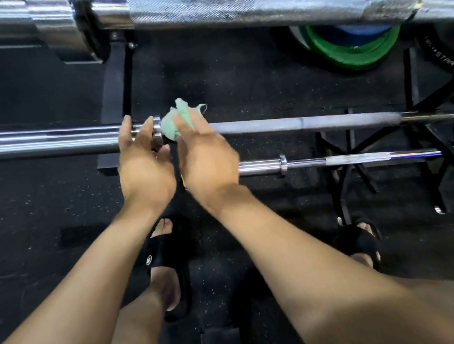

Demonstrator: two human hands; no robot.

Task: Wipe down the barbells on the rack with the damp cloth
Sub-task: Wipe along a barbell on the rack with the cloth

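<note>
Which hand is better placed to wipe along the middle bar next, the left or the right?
Right. The right hand already holds the cloth against the middle bar. The left hand has no cloth; it only rests near the collar.

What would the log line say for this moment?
right hand: presses crumpled green cloth on middle chrome barbell | left hand: fingers straight, touching barbell collar | step: wiping

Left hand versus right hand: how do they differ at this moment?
The right hand presses the green cloth onto the middle barbell; the left hand holds no cloth. The left hand rests open on the bar's chrome collar, while the right sits just past it, where the grey shaft begins. Both are on the same barbell.
</note>
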